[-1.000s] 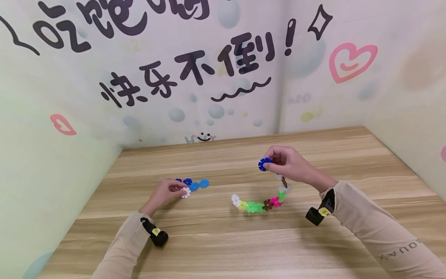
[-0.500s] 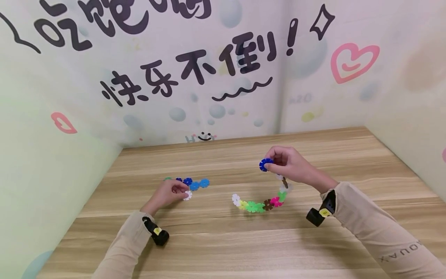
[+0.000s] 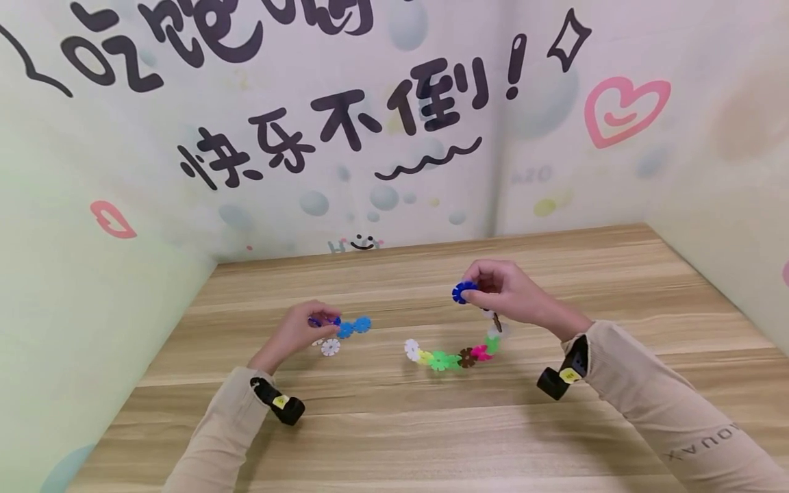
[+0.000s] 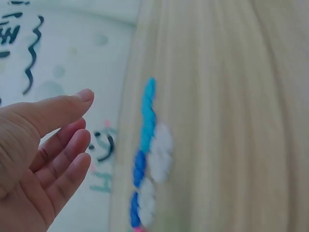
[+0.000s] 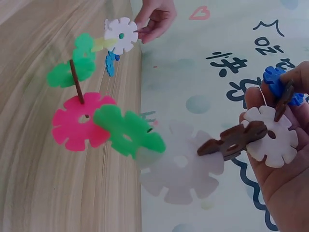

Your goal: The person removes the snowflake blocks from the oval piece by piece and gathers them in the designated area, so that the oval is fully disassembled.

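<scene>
My right hand [image 3: 502,291] pinches a blue snowflake disc [image 3: 464,292] between thumb and fingers. From that disc hangs a curved chain of interlocked slotted plastic discs. White, brown, clear, green and pink discs [image 5: 79,121] follow one another, and a white disc [image 3: 411,350] forms the far end. On the left, my left hand [image 3: 302,329] hovers over loose discs, its thumb and fingers apart and holding nothing in the left wrist view. Beneath it lie white discs [image 3: 330,347], dark blue discs [image 4: 139,169] and light blue discs [image 3: 362,324], some partly hidden by the fingers.
The wooden table [image 3: 394,438] runs back to a printed wall sheet [image 3: 345,205] with large black characters. Pale side panels [image 3: 55,294] close it in on the left and right. Each wrist carries a black camera [image 3: 286,407].
My left hand has lifted off a white disc and shifted up over the blue ones, leaving the white disc on the table. My right hand and the chain have drifted slightly left.
</scene>
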A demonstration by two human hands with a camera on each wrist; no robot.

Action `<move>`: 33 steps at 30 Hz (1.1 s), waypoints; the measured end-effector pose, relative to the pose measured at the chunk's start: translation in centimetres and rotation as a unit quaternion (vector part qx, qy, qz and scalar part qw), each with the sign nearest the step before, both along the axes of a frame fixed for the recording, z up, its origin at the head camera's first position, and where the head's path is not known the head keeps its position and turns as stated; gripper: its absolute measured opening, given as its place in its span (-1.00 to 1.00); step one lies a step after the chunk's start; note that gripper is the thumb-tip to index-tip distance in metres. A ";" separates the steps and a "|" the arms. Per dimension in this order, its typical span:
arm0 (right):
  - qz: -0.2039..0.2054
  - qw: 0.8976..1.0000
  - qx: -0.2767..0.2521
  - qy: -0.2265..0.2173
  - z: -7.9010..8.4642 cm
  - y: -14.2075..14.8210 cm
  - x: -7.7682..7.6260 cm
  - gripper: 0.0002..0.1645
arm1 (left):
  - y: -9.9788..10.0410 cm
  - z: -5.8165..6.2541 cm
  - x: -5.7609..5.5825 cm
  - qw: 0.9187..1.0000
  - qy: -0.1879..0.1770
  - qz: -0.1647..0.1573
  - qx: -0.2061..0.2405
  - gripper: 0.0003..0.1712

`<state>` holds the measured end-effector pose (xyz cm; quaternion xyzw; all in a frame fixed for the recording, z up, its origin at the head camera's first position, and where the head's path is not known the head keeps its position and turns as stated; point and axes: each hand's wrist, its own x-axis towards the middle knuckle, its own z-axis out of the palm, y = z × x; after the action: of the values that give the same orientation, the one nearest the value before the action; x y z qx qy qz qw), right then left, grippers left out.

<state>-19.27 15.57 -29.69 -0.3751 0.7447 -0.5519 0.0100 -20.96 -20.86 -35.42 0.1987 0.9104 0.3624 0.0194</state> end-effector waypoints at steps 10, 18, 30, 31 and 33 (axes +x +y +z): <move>0.013 1.000 0.005 0.012 -0.1 -1.3 -0.3 -0.96 | 3.9 2.3 0.5 0.994 0.022 -0.050 0.094 -0.75; 0.021 1.000 0.005 0.012 0.0 -2.5 -0.4 -0.96 | 7.7 3.9 1.2 0.983 0.038 -0.090 0.155 -0.79; 0.028 1.000 0.006 -0.003 -0.3 -3.6 -0.5 -0.93 | 12.1 8.0 4.2 0.970 0.055 -0.143 0.189 -0.82; 0.029 1.000 0.006 -0.003 -0.3 -3.7 -0.5 -0.93 | 12.2 8.1 4.2 0.969 0.058 -0.145 0.192 -0.83; 0.031 1.000 0.006 -0.002 -0.3 -3.7 -0.5 -0.93 | 12.5 8.1 4.3 0.967 0.061 -0.148 0.198 -0.83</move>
<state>-19.77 11.86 -30.00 -0.3970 0.7360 -0.5476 0.0304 -16.69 -8.37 -27.37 0.3524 0.7805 0.5158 -0.0225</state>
